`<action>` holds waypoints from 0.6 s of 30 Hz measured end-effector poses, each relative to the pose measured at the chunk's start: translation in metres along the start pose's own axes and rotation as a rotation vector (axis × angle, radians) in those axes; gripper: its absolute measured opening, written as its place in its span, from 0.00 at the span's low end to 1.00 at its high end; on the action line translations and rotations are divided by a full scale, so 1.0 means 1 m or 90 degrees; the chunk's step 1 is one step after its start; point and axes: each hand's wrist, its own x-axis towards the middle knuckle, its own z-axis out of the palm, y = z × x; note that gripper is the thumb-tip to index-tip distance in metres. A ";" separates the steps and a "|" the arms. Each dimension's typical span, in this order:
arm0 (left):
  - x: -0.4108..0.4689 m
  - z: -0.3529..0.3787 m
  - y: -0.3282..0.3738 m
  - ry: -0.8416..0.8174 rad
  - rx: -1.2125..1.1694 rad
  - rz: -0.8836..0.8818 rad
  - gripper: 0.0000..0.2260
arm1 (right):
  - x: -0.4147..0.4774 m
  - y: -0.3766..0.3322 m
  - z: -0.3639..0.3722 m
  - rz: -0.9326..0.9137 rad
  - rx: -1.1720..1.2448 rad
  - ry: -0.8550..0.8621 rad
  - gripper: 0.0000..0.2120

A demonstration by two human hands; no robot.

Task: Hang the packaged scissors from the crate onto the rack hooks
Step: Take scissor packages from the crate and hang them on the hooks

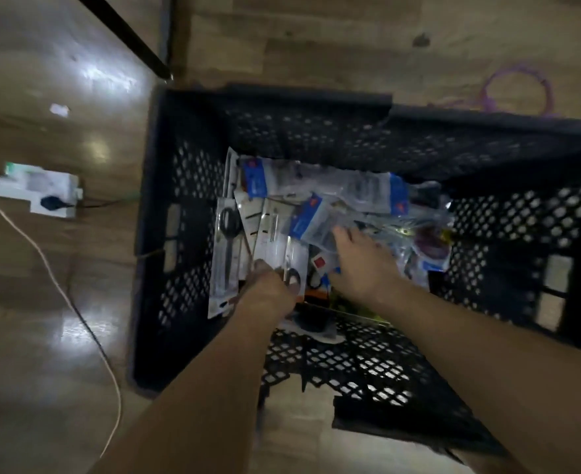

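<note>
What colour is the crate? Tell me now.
The crate is black, with diamond-shaped holes; head view.

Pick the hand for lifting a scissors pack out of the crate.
Left: the left hand grips a scissors pack; the right hand rests open on blue packets, holding nothing.

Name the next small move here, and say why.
Probably lift the left hand straight up, drawing the scissors pack it grips clear of the pile. The pack lies among others in the crate, and the right hand rests open on the neighbouring packets, which should hold them down. No rack is in view.
</note>
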 end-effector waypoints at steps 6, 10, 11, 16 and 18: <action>0.044 0.030 -0.001 0.104 -0.136 -0.078 0.46 | 0.040 0.035 0.036 0.021 -0.113 0.121 0.42; 0.036 0.028 0.002 0.101 -0.156 -0.092 0.48 | 0.040 0.051 0.036 -0.007 -0.066 0.142 0.29; 0.029 0.026 0.003 0.095 -0.169 -0.096 0.46 | 0.036 0.052 0.032 -0.008 -0.035 0.148 0.24; -0.031 -0.001 0.007 0.086 -0.172 0.012 0.18 | -0.008 0.051 -0.001 0.062 0.188 0.153 0.09; -0.080 -0.023 0.016 0.073 -0.263 0.061 0.19 | -0.047 0.039 -0.033 0.086 0.336 0.194 0.10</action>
